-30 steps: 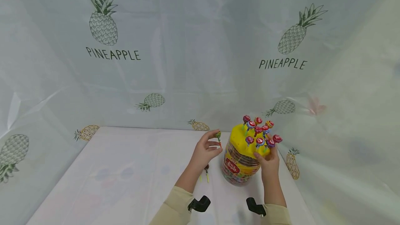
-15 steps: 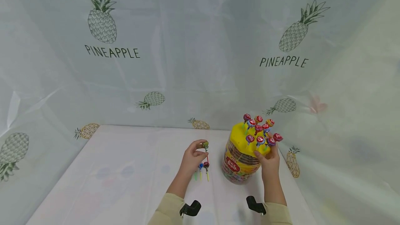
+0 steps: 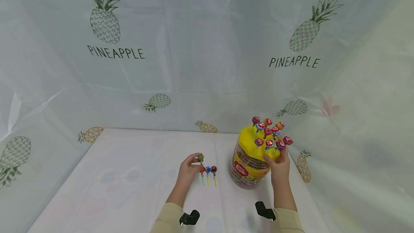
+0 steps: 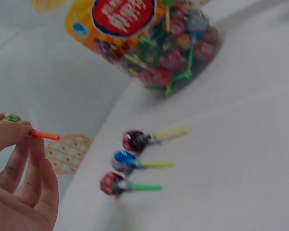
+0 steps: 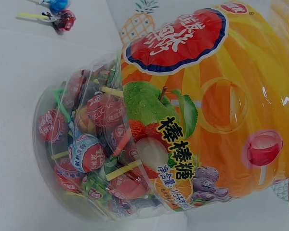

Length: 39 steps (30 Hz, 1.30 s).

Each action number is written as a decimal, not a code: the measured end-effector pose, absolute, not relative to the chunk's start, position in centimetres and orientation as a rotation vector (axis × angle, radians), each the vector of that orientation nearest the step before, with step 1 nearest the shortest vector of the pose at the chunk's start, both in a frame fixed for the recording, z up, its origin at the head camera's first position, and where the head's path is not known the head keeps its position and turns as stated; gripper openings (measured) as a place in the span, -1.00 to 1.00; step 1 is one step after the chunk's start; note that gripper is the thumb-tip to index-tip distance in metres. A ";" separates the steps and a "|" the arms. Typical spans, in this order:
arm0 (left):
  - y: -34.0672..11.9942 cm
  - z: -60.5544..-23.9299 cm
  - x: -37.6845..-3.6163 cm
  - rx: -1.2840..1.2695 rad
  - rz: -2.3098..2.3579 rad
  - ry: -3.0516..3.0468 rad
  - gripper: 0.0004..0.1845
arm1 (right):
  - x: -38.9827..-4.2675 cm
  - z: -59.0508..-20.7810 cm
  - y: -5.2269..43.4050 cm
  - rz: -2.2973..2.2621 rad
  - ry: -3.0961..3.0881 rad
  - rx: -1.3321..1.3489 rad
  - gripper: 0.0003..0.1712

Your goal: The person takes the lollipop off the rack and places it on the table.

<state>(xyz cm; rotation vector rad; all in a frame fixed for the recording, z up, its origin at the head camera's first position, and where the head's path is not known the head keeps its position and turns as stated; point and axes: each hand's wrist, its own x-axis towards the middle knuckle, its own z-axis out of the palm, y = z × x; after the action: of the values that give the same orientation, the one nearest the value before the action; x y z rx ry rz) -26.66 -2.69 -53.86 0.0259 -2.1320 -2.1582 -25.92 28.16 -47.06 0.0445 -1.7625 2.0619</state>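
Observation:
My left hand (image 3: 189,170) pinches a green lollipop (image 3: 201,158) with an orange stick (image 4: 44,135) just above the table. Right beside it lie three lollipops in a row: a red one (image 3: 202,170), a blue one (image 3: 208,169) and a dark red one (image 3: 214,169). In the left wrist view they are the red (image 4: 111,183), blue (image 4: 124,161) and dark red (image 4: 135,140) heads. My right hand (image 3: 279,166) holds the side of a clear lollipop jar (image 3: 249,166), whose yellow lid (image 3: 250,143) has several lollipops (image 3: 268,132) stuck upright in it. The jar (image 5: 173,120) is full of wrapped lollipops.
A white cloth covers the table (image 3: 129,179). Pale sheets printed with pineapples (image 3: 207,53) hang close behind and to the right. The jar stands near the table's right edge.
My left hand has come down and leftward from beside the jar lid to the table, carrying the green lollipop to the row of three. My right hand has stayed on the jar.

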 end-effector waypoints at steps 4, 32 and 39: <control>-3.4 -55.1 -26.5 0.080 -2.132 -2.172 -0.50 | -26.0 -47.2 28.1 2.071 -1.716 0.095 -0.19; -5.8 -60.4 -28.5 -0.022 -1.962 -2.517 -0.42 | -26.0 -47.0 28.1 2.067 -1.736 0.078 -0.18; -5.5 -60.3 -28.5 0.006 -1.808 -2.621 -0.45 | -26.0 -47.2 28.1 2.085 -1.750 0.054 -0.16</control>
<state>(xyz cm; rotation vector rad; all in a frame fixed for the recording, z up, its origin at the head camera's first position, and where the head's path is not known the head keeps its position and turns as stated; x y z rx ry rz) -28.51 -5.53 -60.29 0.0057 -2.6206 -1.8080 -25.96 28.14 -47.20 0.0543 -1.7502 2.0845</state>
